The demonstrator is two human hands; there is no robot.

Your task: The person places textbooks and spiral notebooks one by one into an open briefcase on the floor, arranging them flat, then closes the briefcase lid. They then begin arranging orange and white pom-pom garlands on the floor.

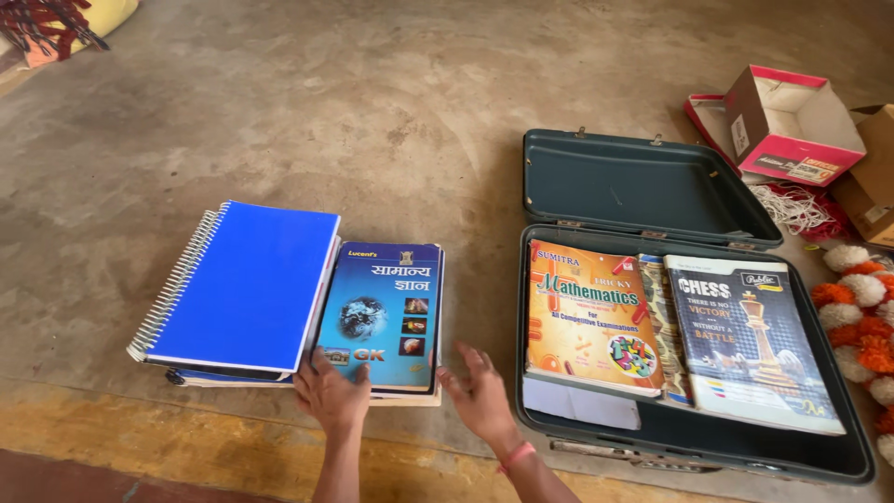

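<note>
The left hand rests, fingers spread, on the near edge of a blue book lying lengthwise away on the floor; the right hand hovers open beside it.

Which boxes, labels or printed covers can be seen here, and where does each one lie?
Shoebox: far right on the floor, open, pink outside, white inside, a small label on its end.
Cardboard box: right edge, brown, partly cut off.
Blue book: under the left hand, globe picture on its cover.
Orange book: left in the open suitcase.
Chess book: right in the suitcase, dark cover.
</note>
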